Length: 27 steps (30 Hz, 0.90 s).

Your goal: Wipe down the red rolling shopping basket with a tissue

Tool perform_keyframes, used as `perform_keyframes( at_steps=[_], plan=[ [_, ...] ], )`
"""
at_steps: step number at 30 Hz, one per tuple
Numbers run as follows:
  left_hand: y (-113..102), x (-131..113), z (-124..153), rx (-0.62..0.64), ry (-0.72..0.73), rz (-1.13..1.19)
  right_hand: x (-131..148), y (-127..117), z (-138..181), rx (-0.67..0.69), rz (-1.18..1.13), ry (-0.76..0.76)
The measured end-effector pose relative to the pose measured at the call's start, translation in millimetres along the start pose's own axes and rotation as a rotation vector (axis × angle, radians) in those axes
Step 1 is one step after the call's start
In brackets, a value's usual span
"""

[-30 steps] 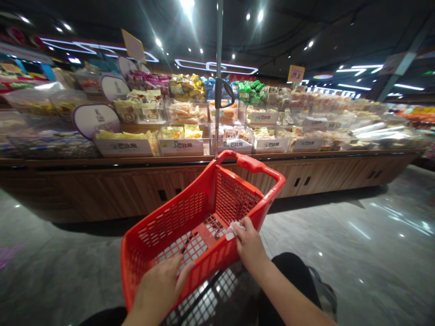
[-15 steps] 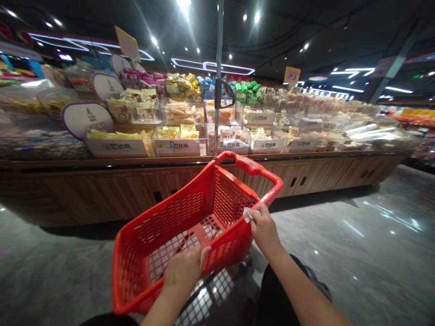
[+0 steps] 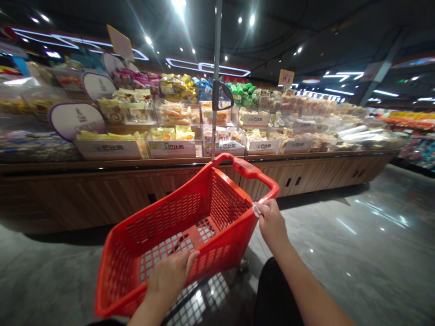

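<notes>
Now at the red shopping cart [image 3: 193, 237], in front of the wooden counter [image 3: 102, 192]!
Resting the left hand [image 3: 170, 274] over the near rim [image 3: 222, 236], no telling from here whether clenched or loose; then, further right, pinching a crumpled white wipe [image 3: 256, 209] in the right hand [image 3: 273, 222], at the rim beside the handle [image 3: 248, 168].

I note a red, lattice-sided plastic cart [image 3: 234, 242] standing upright, slantwise before me, and a crumpled white tissue [image 3: 256, 209] pinched in my right fingers [image 3: 272, 209] at the cart's rim.
</notes>
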State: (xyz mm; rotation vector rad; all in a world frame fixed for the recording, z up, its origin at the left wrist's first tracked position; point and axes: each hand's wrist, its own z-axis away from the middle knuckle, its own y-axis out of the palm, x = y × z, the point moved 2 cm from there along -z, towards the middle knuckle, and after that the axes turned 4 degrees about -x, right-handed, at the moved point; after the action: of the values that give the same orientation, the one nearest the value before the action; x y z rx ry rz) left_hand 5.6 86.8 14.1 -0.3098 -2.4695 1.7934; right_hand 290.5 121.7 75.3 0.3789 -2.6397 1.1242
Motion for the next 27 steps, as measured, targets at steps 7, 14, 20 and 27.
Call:
perform_keyframes(
  at_steps=[7, 14, 20, 27],
  plan=[
    [1.1, 9.9, 1.0, -0.023, 0.021, -0.011, 31.5, 10.0, 24.6, 0.11, -0.066, -0.155],
    [4.4, 24.1, 3.7, -0.042, 0.072, 0.002, 5.5, -5.3, 5.2, 0.009, 0.017, -0.057],
    [10.3, 41.0, 5.6, -0.044, 0.105, 0.01, 17.9, -20.0, 5.5, -0.094, -0.148, -0.198],
    [8.3, 54.5, 12.7, -0.044, 0.103, 0.015, 18.1, -27.7, 5.8, -0.077, -0.135, -0.259]
  ],
)
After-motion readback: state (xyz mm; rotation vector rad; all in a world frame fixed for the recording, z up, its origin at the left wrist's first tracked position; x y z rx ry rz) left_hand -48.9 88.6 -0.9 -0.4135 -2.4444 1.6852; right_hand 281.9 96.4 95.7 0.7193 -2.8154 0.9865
